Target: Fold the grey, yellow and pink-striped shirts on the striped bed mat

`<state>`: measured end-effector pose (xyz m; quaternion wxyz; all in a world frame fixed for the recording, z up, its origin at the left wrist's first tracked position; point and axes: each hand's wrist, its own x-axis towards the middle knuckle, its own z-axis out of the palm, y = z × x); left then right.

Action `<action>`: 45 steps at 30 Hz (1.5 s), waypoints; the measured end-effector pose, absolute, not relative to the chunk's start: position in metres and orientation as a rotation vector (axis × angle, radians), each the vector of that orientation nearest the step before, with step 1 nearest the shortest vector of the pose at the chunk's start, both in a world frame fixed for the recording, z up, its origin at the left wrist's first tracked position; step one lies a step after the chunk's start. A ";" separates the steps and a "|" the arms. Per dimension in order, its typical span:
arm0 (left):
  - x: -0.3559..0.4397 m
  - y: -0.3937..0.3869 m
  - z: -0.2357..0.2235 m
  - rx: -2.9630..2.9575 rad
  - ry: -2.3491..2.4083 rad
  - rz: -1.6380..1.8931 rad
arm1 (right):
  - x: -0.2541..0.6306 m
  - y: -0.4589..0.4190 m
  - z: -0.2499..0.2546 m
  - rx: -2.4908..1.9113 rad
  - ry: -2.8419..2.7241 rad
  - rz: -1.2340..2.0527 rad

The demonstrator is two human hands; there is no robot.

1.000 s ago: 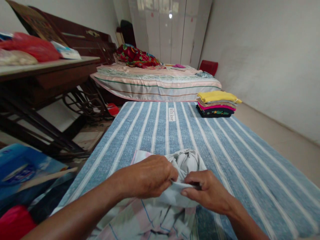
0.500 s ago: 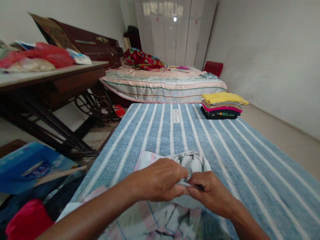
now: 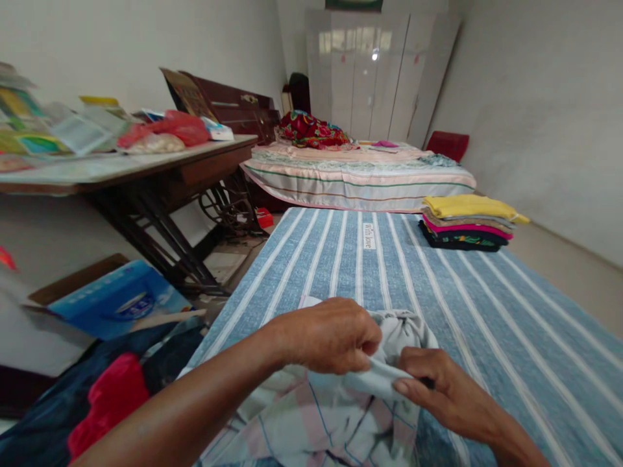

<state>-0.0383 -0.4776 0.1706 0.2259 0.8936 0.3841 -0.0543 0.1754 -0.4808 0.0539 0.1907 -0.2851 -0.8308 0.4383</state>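
Left hand [image 3: 331, 334]: knuckles up, fingers curled over and gripping the garment's pale edge; hides part of the cloth under it.
Right hand [image 3: 440, 383]: thumb and bent index finger pinching the same edge, a little nearer the wearer.
Edge between hands: short pale strip, drawn fairly straight from one grip to the other; hands close together but apart.
Garment [image 3: 341, 415]: light grey-white with pink patches and thin blue lines; lies rumpled on the near part of the striped surface, below and between both hands. Plain grey section bunched in folds just beyond them. Type of garment: can't tell.
Striped surface [image 3: 311, 272]: blue cover, white stripes running away from the wearer, "With love" patch [image 3: 369, 236] near the far end.
Folded stack [image 3: 467, 224]: far right of the surface, yellow piece on top, pink and black layers lower down; well apart from the hands.
Bed [image 3: 360, 178]: just past the far end, pale striped cover, red floral bundle [image 3: 314, 130] on it.
Left side: white-topped table [image 3: 53, 172] with a red plastic bag [image 3: 182, 126] on it; blue carton [image 3: 121, 298] lower down, dark cloth and red cloth [image 3: 109, 395] near it.
Back: pale wardrobe [image 3: 374, 84].
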 end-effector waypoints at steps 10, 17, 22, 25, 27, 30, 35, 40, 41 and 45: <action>-0.030 -0.484 0.151 2.478 1.086 -0.240 | 0.163 -0.482 0.056 -0.848 -2.350 1.062; -0.027 -0.488 0.143 2.563 1.022 -0.177 | 0.162 -0.481 0.056 -0.912 -2.394 0.968; -0.035 -0.488 0.152 2.529 0.980 -0.182 | 0.167 -0.479 0.060 -0.831 -2.389 1.099; -0.043 -0.486 0.157 2.480 0.994 -0.211 | 0.169 -0.479 0.063 -0.761 -2.394 1.127; -0.047 -0.484 0.159 2.462 1.007 -0.239 | 0.167 -0.479 0.062 -0.745 -2.401 1.112; -0.048 -0.484 0.157 2.458 1.053 -0.262 | 0.163 -0.479 0.061 -0.788 -2.381 1.069; -0.036 -0.489 0.148 2.445 1.120 -0.161 | 0.155 -0.480 0.062 -0.879 -2.336 1.037; -0.029 -0.493 0.139 2.514 1.183 -0.151 | 0.154 -0.480 0.063 -0.959 -2.325 0.976; -0.029 -0.493 0.139 2.519 1.182 -0.133 | 0.155 -0.480 0.063 -0.949 -2.328 0.979; -0.033 -0.492 0.144 2.469 1.101 -0.068 | 0.162 -0.478 0.065 -0.884 -2.329 1.054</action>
